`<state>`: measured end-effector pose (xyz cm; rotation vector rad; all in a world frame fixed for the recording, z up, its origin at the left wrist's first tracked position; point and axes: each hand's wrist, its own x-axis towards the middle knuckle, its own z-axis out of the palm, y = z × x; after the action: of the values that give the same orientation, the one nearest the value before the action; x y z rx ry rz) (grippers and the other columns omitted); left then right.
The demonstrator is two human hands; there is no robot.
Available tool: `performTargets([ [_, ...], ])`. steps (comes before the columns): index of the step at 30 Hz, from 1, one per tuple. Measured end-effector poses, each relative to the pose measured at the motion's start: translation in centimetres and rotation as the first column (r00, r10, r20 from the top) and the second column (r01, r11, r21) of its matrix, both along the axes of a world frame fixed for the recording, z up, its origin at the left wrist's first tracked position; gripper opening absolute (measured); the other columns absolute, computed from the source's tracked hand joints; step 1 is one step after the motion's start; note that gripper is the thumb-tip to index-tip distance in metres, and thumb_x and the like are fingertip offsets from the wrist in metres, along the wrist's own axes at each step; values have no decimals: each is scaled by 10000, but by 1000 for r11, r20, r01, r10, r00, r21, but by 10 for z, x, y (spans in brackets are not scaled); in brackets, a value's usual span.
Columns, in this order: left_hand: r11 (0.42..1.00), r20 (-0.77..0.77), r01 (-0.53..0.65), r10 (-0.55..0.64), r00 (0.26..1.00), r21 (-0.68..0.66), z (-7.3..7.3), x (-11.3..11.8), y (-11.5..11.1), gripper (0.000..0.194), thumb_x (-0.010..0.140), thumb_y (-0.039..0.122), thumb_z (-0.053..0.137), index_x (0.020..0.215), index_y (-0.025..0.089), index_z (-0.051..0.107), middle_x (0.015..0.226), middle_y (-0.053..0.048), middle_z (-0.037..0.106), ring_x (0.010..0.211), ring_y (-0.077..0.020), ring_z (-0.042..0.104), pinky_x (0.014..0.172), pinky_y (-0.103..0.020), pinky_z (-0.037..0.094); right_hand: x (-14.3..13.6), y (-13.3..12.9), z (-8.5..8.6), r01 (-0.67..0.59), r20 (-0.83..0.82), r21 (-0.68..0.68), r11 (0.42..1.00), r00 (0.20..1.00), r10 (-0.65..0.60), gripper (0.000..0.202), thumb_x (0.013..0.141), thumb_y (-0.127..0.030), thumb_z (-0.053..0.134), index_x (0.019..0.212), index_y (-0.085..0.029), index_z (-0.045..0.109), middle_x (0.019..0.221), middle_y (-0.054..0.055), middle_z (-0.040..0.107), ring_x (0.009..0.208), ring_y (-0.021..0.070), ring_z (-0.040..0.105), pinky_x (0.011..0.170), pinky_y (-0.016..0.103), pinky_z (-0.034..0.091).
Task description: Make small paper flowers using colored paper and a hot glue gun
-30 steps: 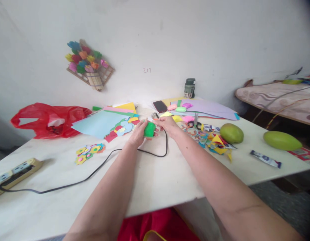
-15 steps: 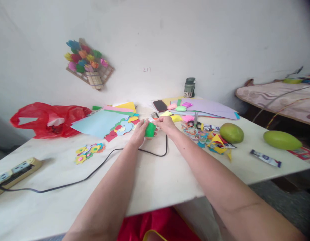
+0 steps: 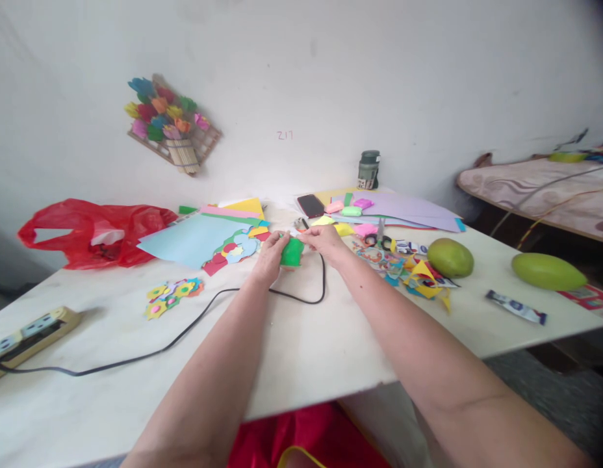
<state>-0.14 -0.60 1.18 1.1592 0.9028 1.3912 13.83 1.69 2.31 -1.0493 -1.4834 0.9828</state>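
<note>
My left hand [image 3: 271,255] is closed around the left side of a small bright green packet [image 3: 292,252], held above the table. Whether it is soft clay in a wrapper I cannot make out for certain. At the packet's upper right edge, the fingers of my right hand [image 3: 325,242] pinch together on a whitish bit [image 3: 295,232], perhaps part of its wrapping. A black cable [image 3: 301,299] runs on the table just below both hands. To the left of the hands are cut paper shapes [image 3: 236,248]; yellow and pink packets [image 3: 364,231] lie to the right.
Paper flowers [image 3: 175,302], a power strip [image 3: 38,331] and a red plastic bag [image 3: 121,227] occupy the left. On the right are scissors [image 3: 379,239], paper scraps [image 3: 413,276], two green fruits [image 3: 450,257] and a glue tube [image 3: 516,307]. A phone [image 3: 310,206] and bottle [image 3: 368,170] stand behind.
The green packet has tilted slightly between my hands, showing a little more of its face. My right fingers have shifted slightly at its upper edge. Nothing else has visibly moved.
</note>
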Motion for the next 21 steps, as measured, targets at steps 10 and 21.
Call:
performTargets([
  [10, 999, -57, -31, 32, 998, 23, 1, -3, -1, 340, 572, 394, 731, 649, 161, 495, 511, 64, 445, 403, -43, 407, 369, -154, 303, 3, 6, -3, 36, 367, 197, 980, 924, -108, 147, 680, -281, 596, 622, -147, 620, 563, -8, 551, 559, 111, 482, 535, 232, 340],
  [21, 999, -161, -26, 31, 986, 32, 1, -6, 2, 358, 525, 401, 756, 575, 134, 523, 517, 25, 503, 479, -75, 491, 491, -211, 435, 8, 3, 2, -36, 478, 258, 966, 873, -96, 138, 688, -265, 598, 621, -151, 638, 573, -1, 568, 567, 114, 483, 552, 229, 344],
])
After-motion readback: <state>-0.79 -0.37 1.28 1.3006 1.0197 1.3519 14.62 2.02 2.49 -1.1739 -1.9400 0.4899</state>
